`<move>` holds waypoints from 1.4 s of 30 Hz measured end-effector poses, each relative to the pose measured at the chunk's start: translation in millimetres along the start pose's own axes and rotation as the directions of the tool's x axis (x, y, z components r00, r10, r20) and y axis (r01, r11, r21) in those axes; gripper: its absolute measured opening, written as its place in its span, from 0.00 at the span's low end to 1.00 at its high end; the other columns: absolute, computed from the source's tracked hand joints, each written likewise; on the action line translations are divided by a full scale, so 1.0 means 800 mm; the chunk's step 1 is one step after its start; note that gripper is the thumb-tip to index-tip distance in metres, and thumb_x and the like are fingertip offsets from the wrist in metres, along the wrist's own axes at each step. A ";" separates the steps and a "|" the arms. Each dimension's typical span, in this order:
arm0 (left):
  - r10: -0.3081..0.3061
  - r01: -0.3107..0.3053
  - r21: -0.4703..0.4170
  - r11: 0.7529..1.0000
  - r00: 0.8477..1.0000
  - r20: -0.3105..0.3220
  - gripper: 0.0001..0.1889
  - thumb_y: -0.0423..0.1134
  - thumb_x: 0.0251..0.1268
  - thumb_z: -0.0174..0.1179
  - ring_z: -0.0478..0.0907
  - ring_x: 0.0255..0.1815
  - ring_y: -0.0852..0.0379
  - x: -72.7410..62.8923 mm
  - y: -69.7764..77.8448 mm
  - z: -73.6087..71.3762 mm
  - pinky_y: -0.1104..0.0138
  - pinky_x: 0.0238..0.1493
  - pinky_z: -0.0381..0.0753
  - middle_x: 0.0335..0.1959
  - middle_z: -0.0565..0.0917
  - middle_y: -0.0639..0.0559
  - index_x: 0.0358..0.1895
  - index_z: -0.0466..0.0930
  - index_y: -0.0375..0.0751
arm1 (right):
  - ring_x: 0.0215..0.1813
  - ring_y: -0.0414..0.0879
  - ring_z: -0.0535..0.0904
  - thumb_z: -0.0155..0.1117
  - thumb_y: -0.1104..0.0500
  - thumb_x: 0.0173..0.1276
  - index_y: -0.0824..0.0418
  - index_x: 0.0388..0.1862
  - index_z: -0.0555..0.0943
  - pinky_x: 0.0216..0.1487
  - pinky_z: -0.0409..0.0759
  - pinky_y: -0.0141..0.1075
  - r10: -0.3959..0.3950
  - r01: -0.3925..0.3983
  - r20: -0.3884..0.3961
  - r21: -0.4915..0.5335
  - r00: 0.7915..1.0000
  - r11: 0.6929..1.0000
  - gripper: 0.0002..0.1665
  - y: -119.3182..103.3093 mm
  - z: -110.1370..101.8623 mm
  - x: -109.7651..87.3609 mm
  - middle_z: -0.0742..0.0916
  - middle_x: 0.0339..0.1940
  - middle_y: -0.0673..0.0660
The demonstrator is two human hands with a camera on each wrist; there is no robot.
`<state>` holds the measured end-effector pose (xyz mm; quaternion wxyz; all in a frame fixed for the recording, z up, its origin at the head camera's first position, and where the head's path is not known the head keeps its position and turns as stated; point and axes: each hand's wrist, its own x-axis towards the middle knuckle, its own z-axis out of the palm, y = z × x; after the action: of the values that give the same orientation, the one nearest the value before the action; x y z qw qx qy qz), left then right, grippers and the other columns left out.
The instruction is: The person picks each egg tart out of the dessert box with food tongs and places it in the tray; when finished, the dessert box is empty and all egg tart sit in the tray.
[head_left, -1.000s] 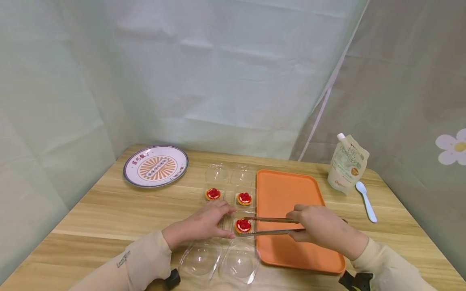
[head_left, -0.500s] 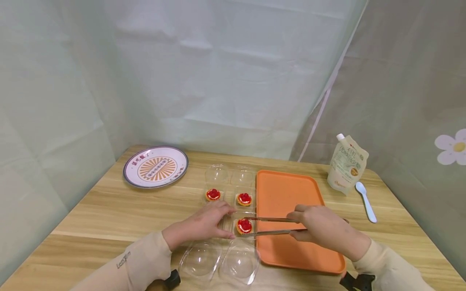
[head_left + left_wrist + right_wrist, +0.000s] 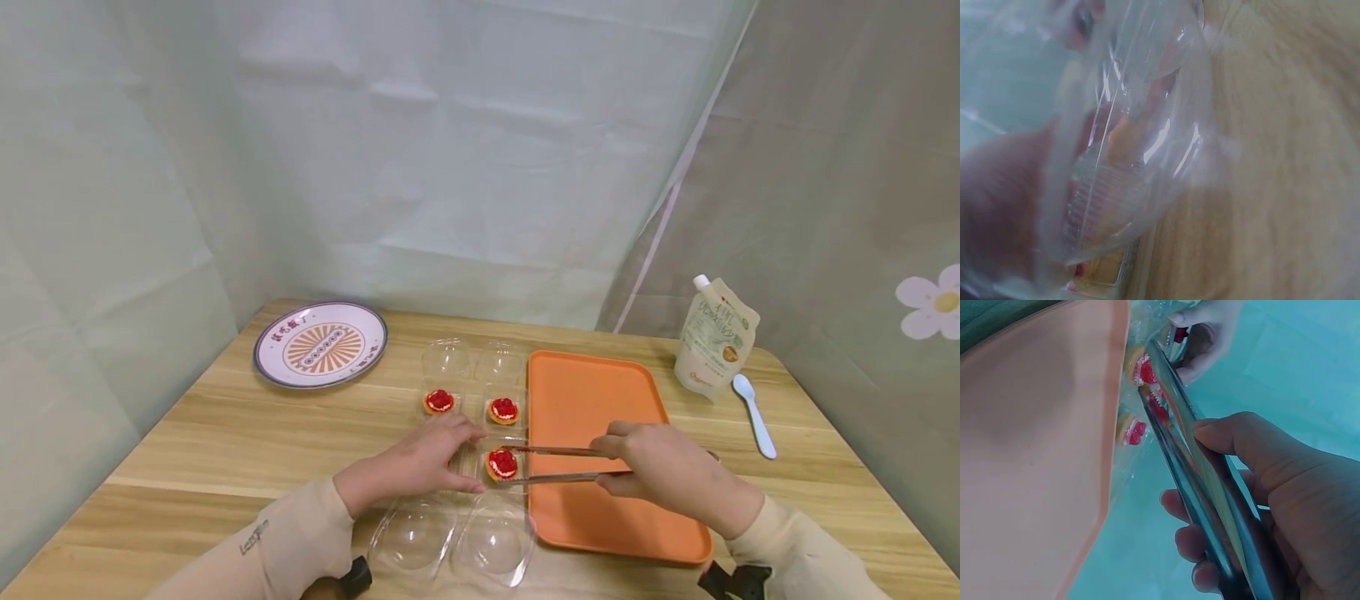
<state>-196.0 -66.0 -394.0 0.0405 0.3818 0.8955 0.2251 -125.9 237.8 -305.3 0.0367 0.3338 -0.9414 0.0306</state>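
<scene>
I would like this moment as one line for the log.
right hand: grips tongs | tips: either side of nearest visible tart | left hand: over clear containers | orange tray: beside containers

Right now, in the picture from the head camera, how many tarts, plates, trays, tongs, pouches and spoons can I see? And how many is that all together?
Tarts: 3 in sight (the left hand could be hiding more)
Plate: 1
Tray: 1
Tongs: 1 pair
Pouch: 1
Spoon: 1
Total: 8
</scene>
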 end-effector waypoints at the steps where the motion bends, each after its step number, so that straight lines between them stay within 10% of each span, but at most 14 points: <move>1: 0.001 -0.001 0.000 1.000 1.000 0.000 0.36 0.56 0.50 0.70 0.72 0.59 0.52 0.000 0.000 0.000 0.53 0.66 0.71 0.54 0.79 0.51 0.60 0.74 0.41 | 0.23 0.29 0.70 0.71 0.54 0.57 0.56 0.43 0.85 0.23 0.71 0.24 0.000 0.000 -0.002 0.001 1.000 1.000 0.14 0.000 -0.001 0.000 0.81 0.29 0.44; 25: -0.004 0.004 -0.001 1.000 1.000 0.000 0.36 0.57 0.50 0.70 0.72 0.58 0.52 0.000 -0.002 0.001 0.53 0.65 0.71 0.53 0.78 0.51 0.60 0.74 0.40 | 0.22 0.26 0.68 0.74 0.53 0.54 0.54 0.43 0.86 0.20 0.68 0.23 0.057 -0.069 -0.135 -0.084 0.989 0.994 0.16 0.023 -0.037 -0.033 0.82 0.32 0.42; 42: 0.017 -0.017 -0.005 1.000 1.000 -0.009 0.35 0.56 0.50 0.69 0.72 0.58 0.53 0.001 -0.002 0.002 0.52 0.66 0.70 0.53 0.79 0.51 0.59 0.75 0.40 | 0.25 0.23 0.67 0.74 0.50 0.54 0.48 0.40 0.86 0.22 0.69 0.25 0.201 -0.209 -0.087 -0.102 0.976 0.973 0.14 0.046 -0.032 -0.080 0.79 0.29 0.35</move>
<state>-197.4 -66.1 -396.3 0.0354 0.3882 0.8918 0.2295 -98.4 307.9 -287.1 0.0875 0.2310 -0.9690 -0.0052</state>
